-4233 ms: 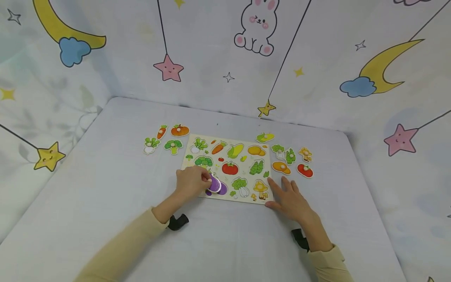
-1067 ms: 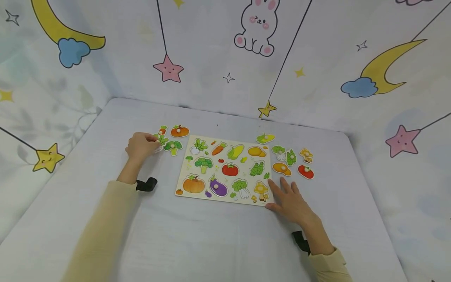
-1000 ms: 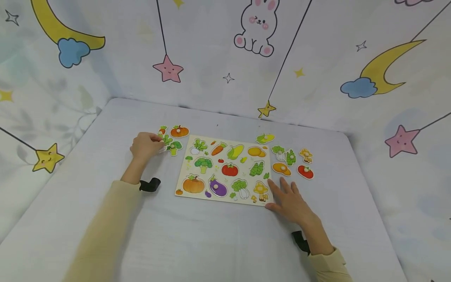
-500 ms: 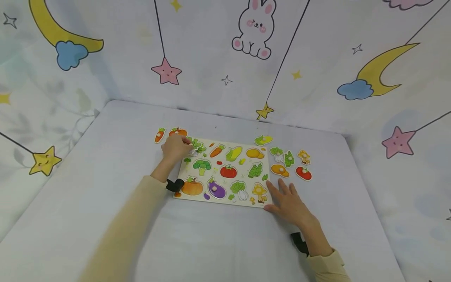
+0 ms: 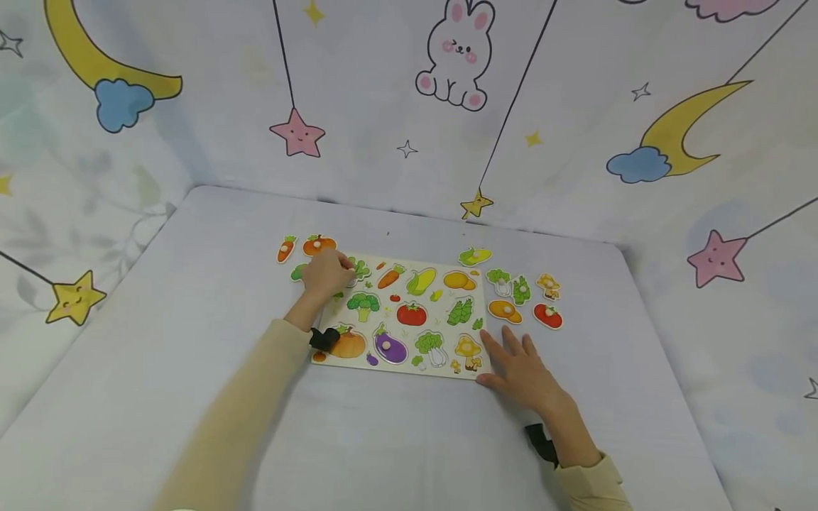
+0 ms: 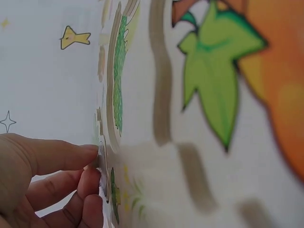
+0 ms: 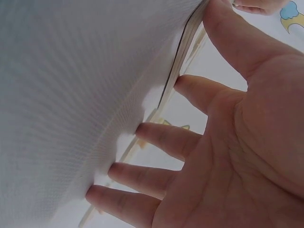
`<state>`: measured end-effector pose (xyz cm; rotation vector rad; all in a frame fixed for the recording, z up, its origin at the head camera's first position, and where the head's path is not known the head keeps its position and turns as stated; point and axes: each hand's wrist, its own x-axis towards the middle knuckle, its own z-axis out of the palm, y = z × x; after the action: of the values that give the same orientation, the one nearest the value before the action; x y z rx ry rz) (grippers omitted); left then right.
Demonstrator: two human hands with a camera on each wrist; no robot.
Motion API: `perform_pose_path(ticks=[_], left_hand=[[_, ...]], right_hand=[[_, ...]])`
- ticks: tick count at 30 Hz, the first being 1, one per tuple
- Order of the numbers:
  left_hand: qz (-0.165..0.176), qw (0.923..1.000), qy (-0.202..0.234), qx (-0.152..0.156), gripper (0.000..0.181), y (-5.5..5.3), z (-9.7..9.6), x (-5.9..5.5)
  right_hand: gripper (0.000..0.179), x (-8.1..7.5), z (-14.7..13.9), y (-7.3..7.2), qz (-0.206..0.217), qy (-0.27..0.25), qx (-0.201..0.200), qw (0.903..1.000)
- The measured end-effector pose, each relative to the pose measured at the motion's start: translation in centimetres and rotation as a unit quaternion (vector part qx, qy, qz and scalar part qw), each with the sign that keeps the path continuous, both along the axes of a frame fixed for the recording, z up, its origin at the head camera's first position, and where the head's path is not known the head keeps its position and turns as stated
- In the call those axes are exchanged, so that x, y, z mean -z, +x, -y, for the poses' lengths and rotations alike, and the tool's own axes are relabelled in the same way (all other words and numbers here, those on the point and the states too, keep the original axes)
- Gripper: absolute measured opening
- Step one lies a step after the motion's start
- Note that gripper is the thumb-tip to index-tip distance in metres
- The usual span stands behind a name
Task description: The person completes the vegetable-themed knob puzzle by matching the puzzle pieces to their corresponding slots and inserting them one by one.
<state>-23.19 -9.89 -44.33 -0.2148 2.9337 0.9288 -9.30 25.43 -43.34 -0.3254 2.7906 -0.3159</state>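
My left hand point(image 5: 328, 273) pinches a white radish puzzle piece point(image 5: 361, 269) with green leaves, over the radish picture at the board's upper left corner. In the left wrist view, thumb and fingertips point(image 6: 90, 154) meet right at the board's surface. The pale wooden vegetable puzzle board point(image 5: 409, 372) lies flat, with the eggplant piece point(image 5: 391, 348) sitting in its slot. My right hand point(image 5: 527, 372) rests spread at the board's lower right corner. In the right wrist view, its thumb and index finger point(image 7: 199, 92) touch the board's edge while the other fingertips rest on the cloth.
Left of the board lie the carrot point(image 5: 286, 250), pumpkin point(image 5: 319, 245) and partly hidden broccoli point(image 5: 298, 272) pieces. Corn point(image 5: 475, 256), bok choy point(image 5: 500, 281), green asparagus-like point(image 5: 521, 290), potato point(image 5: 505, 311), mushroom point(image 5: 548, 286) and tomato point(image 5: 548, 316) pieces lie behind and right of it.
My left hand let go of the eggplant piece on the board, took up the radish piece from the left group, and carried it right onto the board. The right hand has stayed in place.
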Motion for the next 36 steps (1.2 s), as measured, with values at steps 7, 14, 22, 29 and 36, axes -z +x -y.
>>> perform_pose_path(ticks=[7, 14, 22, 29, 36], left_hand=[[0.007, 0.9999, -0.012, 0.01, 0.015, -0.2, -0.1, 0.3], [-0.015, 0.9993, 0.028, 0.022, 0.019, 0.3, 0.8, 0.2], [-0.028, 0.9984, 0.042, -0.024, 0.026, 0.5, 5.5, -0.5], [0.006, 0.9992, 0.029, -0.027, 0.027, 1.3, 7.7, -0.3], [0.018, 0.9987, 0.029, -0.037, 0.024, 1.4, 7.6, 0.2]], right_hand=[[0.081, 0.3, -0.1, 0.0, -0.002, 0.005, 0.0, 1.0], [0.08, 0.4, -0.1, 0.1, -0.004, 0.003, -0.002, 1.0], [0.079, 0.0, 0.0, 0.0, -0.003, 0.009, -0.005, 0.9999], [0.08, -0.2, -0.2, 0.1, -0.002, 0.003, -0.002, 1.0], [0.079, -0.1, 0.0, 0.1, -0.002, -0.004, -0.005, 1.0]])
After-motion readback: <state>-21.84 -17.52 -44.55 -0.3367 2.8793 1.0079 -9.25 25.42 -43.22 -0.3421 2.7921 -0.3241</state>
